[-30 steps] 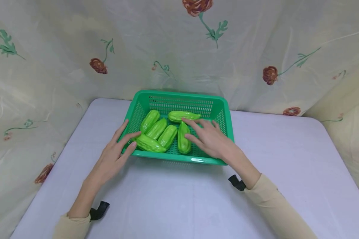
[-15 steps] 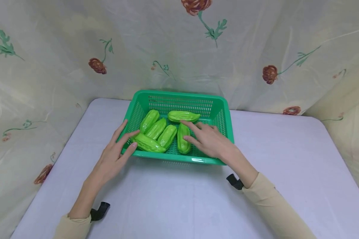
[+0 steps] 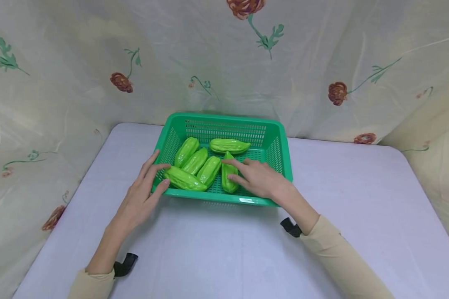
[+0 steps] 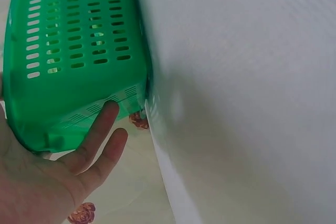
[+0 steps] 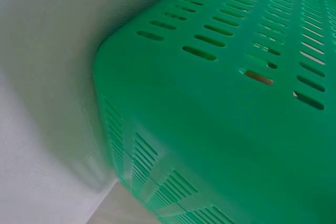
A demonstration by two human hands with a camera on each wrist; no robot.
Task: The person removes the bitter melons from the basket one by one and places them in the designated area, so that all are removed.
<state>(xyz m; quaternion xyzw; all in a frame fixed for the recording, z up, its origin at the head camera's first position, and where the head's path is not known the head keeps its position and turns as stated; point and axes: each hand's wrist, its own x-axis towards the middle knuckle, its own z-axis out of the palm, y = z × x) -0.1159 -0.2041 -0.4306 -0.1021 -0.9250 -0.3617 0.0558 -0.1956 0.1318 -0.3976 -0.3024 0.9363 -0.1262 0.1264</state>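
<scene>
Several glossy, ridged green bitter gourds lie in a green plastic basket (image 3: 224,196). My right hand (image 3: 260,179) reaches over its front right rim. Its index finger crosses an upright-lying bitter gourd (image 3: 229,187) and its thumb lies against that gourd's right side; a firm grip is not visible. My left hand (image 3: 136,203) rests at the basket's front left corner, index finger and thumb over the rim by a slanted bitter gourd (image 3: 185,180). In the left wrist view, two straight fingers (image 4: 100,135) extend along the basket's outside. The right wrist view shows only basket and cloth.
Another bitter gourd (image 3: 229,145) lies crosswise at the back of the basket, and more lean together on its left. The basket stands on a white-covered table (image 3: 217,249), near its back edge. A flowered curtain (image 3: 299,74) hangs behind and at both sides.
My right hand has shifted slightly toward me and left, its index finger moving from the back gourd down onto the upright-lying one. The left hand has barely moved; the gourds lie as before.
</scene>
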